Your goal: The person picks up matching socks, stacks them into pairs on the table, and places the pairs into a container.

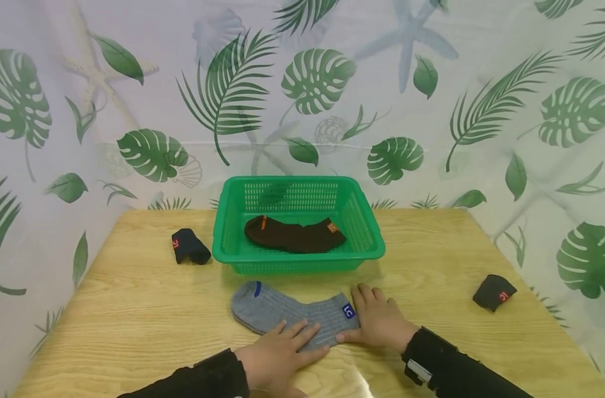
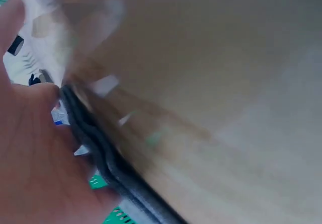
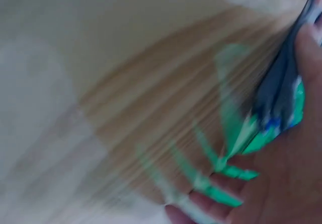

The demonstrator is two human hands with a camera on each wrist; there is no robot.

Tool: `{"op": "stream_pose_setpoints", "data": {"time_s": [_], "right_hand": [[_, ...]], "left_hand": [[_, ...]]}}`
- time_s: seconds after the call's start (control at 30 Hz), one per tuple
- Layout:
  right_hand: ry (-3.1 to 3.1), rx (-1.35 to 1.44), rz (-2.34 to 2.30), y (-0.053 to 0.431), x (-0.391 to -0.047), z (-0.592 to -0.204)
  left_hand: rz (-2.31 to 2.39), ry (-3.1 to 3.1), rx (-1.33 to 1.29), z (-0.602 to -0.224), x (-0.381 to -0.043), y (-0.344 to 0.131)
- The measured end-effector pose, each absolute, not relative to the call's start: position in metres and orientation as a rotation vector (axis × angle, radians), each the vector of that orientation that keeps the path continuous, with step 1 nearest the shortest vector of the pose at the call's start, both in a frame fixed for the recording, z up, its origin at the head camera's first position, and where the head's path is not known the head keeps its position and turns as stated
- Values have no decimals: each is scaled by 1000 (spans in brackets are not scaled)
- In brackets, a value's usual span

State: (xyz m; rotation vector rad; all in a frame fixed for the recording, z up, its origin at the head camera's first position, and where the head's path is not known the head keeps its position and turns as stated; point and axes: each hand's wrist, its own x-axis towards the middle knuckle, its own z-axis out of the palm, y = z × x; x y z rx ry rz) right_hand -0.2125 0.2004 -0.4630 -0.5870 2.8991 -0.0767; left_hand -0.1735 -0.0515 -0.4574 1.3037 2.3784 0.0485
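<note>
A grey pair of socks (image 1: 282, 309) with blue toe marks and a blue LC label lies flat on the wooden table, cuff towards the right. My left hand (image 1: 284, 351) rests on its lower middle with fingers straight and spread. At the cuff end my right hand (image 1: 377, 320) lies with fingers extended along the edge and thumb by the lower corner. Stacked dark edges of the socks (image 2: 108, 158) pass beside my left palm in the left wrist view. The right wrist view shows the layered socks (image 3: 276, 78) next to my right thumb.
Behind the grey socks stands a green basket (image 1: 297, 266) holding brown socks (image 1: 294, 235) with orange marks. A dark folded sock bundle (image 1: 190, 246) sits left of the basket; another dark bundle (image 1: 493, 293) lies far right. Leaf-printed cloth (image 1: 302, 121) encloses the table (image 1: 133, 309).
</note>
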Motion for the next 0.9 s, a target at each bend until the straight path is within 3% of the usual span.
{"op": "stream_pose_setpoints", "data": {"time_s": [0.23,0.4,0.6,0.9], "right_hand": [[2859,-686,-270,214,-225,-457],[2868,-609,-419,211,-224,-448],[2781,-370,-614,202,-227,-446],[2635,-389,-720,201,-243,-449]], "left_hand": [[423,2404,1107,-440,-180,-58],[747,2657,842,-425,-196,-92],[785,2928,381,-437,-212,-135],[786,2868,179,-458,-226,-144]]}}
